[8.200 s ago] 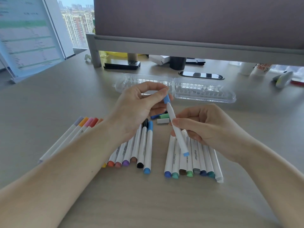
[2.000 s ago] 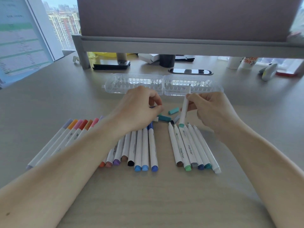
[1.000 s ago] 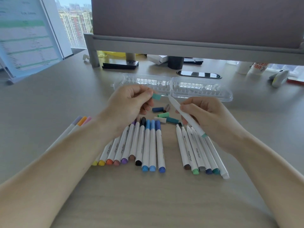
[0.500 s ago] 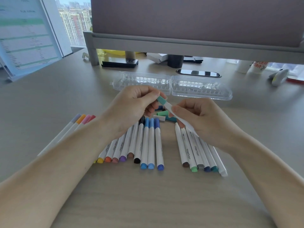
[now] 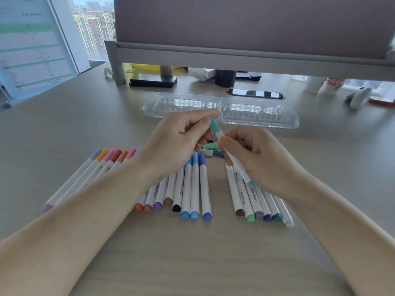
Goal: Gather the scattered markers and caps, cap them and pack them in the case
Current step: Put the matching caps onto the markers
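Note:
My right hand (image 5: 254, 159) grips a white teal marker (image 5: 236, 164) by its barrel, held above the desk. My left hand (image 5: 179, 144) pinches the teal cap (image 5: 213, 124), which sits on the marker's tip. Several capped markers (image 5: 194, 186) lie in a row under my left wrist, with more capped markers (image 5: 111, 161) fanned out to the left. Several uncapped markers (image 5: 252, 199) lie under my right hand. Loose caps (image 5: 210, 147) lie between my hands, partly hidden. The clear open case (image 5: 258, 113) lies behind them.
A monitor shelf (image 5: 235, 58) spans the back of the desk, with a phone (image 5: 255, 94), a black box (image 5: 152, 81) and cups (image 5: 331, 84) under it. A paper stand (image 5: 32, 50) rises at the left. A mouse (image 5: 359, 98) lies far right.
My right hand picked the teal marker up from the right group and my left hand lifted the teal cap. The two came together, and the cap now sits on the tip.

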`<state>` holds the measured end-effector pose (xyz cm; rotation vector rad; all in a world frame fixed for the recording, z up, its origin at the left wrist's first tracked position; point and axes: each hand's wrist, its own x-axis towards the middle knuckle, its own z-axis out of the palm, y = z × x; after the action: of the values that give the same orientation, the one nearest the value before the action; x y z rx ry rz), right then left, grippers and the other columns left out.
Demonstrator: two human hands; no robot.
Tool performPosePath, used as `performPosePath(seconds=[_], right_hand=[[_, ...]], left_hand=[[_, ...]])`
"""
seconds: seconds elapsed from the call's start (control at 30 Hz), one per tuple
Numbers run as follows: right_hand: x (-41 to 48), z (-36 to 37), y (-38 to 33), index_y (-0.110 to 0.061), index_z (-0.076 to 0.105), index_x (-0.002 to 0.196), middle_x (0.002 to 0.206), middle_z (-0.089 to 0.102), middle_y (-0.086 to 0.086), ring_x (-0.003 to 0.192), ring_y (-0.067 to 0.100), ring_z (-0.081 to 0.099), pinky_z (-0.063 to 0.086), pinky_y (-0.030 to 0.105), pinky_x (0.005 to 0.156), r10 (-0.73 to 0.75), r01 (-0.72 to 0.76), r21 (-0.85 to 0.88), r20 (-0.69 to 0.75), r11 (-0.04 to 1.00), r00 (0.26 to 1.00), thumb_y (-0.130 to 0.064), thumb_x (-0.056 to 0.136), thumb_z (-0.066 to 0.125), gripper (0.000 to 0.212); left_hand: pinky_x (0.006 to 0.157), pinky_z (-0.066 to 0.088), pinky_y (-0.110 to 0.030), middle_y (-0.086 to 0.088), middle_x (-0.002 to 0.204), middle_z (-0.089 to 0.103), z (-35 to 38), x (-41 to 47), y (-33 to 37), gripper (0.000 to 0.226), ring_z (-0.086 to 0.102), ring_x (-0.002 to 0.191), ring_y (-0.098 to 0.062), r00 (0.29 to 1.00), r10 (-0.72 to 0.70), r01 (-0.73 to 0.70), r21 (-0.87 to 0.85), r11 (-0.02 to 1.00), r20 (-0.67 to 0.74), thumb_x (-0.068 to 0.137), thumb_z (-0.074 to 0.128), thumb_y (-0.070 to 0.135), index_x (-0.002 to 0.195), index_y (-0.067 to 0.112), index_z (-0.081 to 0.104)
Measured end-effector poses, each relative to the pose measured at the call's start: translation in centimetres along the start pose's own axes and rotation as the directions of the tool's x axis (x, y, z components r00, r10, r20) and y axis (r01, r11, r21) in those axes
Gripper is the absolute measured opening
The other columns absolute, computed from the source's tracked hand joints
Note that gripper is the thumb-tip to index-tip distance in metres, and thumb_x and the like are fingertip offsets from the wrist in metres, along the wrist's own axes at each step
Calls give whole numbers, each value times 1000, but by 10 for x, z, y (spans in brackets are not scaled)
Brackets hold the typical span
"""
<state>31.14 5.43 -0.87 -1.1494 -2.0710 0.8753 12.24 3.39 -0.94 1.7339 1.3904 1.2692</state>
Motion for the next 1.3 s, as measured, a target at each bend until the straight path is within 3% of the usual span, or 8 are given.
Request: performPosePath(seconds=[0.13,0.23,0.4,0.53,0.73,0.9,1.17,1.3], right_hand=[[0,1,-1,-18,68,81,61,53,5,47,10,34,31,30,49,0,0,-8,-5,1000,1000,-38,104,53,34],[1,0,-1,-19,69,83,72,62,19,52,17,40,34,33,53,-12,12,2,-13,1000,1000,-41,104,52,35],[0,1,-5,-26,71,85,70,71,-3,51,4,50,40,26,55,-9,8,30,28,1000,1000,-40,105,51,31],[1,-4,0,-28,73,84,78,73,-6,53,5,53,43,27,55,16,-19,-69,-45,997,999,-43,105,47,36],[0,-10,5,-27,70,74,60,62,-10,54,0,51,38,21,54,38,-66,-271,-109,960,993,-40,97,62,27],[-3,-8,3,-27,67,68,57,58,-12,53,3,53,39,23,53,70,-76,-408,-31,910,997,-49,85,70,28],[-8,-5,-4,-26,64,64,64,58,-10,62,11,57,53,32,59,77,-62,-507,8,860,997,-48,75,72,26],[-10,-3,-8,-26,65,65,68,60,-12,64,10,58,46,28,56,78,-64,-544,3,837,997,-49,77,72,27]], left_hand=[[69,51,-9,21,78,70,0,-2,2,35,66,80,6,1000,3,-3,3,1000,12,108,47,18,137,26,63],[71,50,-7,25,85,71,2,-3,4,35,66,85,10,1000,0,0,-26,1000,2,107,49,18,137,32,63],[79,57,-16,5,97,78,-1,1,8,22,74,92,-5,998,-44,38,-136,990,-36,103,58,17,120,19,72],[66,53,-10,4,86,79,-3,3,9,12,75,81,-6,992,-120,115,-155,981,-26,98,66,20,109,15,69],[72,56,-20,12,78,75,2,2,-7,10,69,73,1,1000,-11,10,235,972,3,92,73,37,90,27,73],[61,33,-10,16,82,63,5,-3,-8,11,52,69,8,994,106,-102,549,830,24,92,70,44,92,33,73],[62,30,-18,17,86,52,7,-7,-6,26,46,75,3,991,72,-123,599,791,109,83,75,57,96,36,68],[64,30,-17,18,89,52,6,-6,-10,26,46,78,5,991,74,-127,597,792,113,82,75,58,95,36,69]])
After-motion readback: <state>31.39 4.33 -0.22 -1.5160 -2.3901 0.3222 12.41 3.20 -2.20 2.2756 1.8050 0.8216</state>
